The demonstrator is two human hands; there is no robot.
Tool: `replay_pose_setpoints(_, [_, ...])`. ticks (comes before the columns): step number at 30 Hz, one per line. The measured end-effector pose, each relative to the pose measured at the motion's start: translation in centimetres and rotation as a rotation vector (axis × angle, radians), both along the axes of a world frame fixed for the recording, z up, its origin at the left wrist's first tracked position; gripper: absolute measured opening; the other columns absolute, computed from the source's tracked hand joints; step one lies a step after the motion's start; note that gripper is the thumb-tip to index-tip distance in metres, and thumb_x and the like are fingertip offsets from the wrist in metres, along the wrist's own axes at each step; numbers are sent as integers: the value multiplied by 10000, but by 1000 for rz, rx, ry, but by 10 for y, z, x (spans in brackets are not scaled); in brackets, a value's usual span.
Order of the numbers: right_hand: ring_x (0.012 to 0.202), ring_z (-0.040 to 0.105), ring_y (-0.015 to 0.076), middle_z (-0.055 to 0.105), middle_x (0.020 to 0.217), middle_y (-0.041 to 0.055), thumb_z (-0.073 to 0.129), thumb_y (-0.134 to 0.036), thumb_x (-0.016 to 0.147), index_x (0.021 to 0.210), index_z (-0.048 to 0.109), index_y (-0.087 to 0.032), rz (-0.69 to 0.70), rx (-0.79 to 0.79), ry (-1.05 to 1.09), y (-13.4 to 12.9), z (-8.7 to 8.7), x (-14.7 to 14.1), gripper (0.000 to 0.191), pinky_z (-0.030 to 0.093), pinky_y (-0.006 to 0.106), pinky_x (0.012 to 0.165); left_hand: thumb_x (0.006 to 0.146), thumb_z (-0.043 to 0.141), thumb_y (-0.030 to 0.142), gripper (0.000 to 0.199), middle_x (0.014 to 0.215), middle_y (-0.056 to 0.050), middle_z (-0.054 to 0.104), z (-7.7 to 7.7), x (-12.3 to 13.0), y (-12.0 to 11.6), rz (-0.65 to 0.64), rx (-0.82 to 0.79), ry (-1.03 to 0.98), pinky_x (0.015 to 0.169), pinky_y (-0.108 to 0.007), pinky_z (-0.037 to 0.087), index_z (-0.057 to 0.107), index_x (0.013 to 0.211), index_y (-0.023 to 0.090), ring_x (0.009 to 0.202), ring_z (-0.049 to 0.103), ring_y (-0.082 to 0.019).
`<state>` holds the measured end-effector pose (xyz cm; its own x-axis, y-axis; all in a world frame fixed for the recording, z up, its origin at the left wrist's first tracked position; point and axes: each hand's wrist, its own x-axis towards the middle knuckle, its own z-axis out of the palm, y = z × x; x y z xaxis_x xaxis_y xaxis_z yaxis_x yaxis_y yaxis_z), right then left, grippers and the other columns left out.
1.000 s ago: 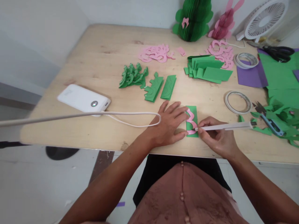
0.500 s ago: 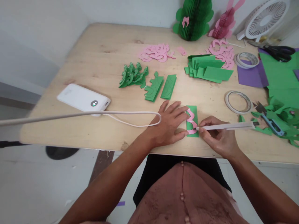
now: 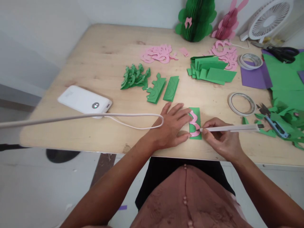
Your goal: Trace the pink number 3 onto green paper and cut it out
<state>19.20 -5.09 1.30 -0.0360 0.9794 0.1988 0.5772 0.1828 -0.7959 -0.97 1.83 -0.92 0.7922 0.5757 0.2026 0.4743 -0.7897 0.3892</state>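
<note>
A pink curved paper cutout (image 3: 196, 130) lies on a small green paper strip (image 3: 196, 111) near the table's front edge. My left hand (image 3: 173, 126) rests flat with fingers spread, its fingertips on the left edge of the cutout and strip. In my right hand (image 3: 222, 138) is a white pen (image 3: 232, 128), pinched near its tip. The tip touches the cutout's lower right edge. Just beyond my left hand lie a green strip with a drawn outline (image 3: 171, 88), a partly cut green piece (image 3: 156, 91) and a heap of green cutouts (image 3: 135, 77).
A white power bank (image 3: 83, 99) lies at left, its cable (image 3: 133, 115) looping over my left wrist. Folded green papers (image 3: 211, 69), pink cutouts (image 3: 158, 53), tape rolls (image 3: 242, 104), snips (image 3: 275, 123), scissors (image 3: 282, 53) and a fan (image 3: 270, 20) stand or lie farther off.
</note>
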Motion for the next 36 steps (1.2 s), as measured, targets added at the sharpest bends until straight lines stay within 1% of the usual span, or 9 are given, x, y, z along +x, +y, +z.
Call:
replay_pose_setpoints(8, [533,542,91,602,649,-24,621,-150,802,765,582,-199,-6,-4,14,-1,-2,1,73,408,179,452,872,556,446,425,1453,-65,486,1,0,-1,2,-5,3,1160,-525,159,565,1226,211,1398,321,-316])
replay_pose_setpoints(20, [567,565,105,614,678,-13,624,-165,807,784,593,-198,-16,-9,33,-1,-3,2,51,444,195,489,864,570,442,433,1457,-52,484,0,0,-1,5,1,11,1160,-528,156,556,1232,213,1402,315,-310])
replay_pose_setpoints(36, [578,559,110,617,700,-7,625,-179,813,814,604,-194,-33,-22,39,1,-5,1,26,438,209,490,861,570,442,433,1457,-51,483,-2,0,-1,6,11,7,1160,-529,155,551,1231,218,1401,317,-311])
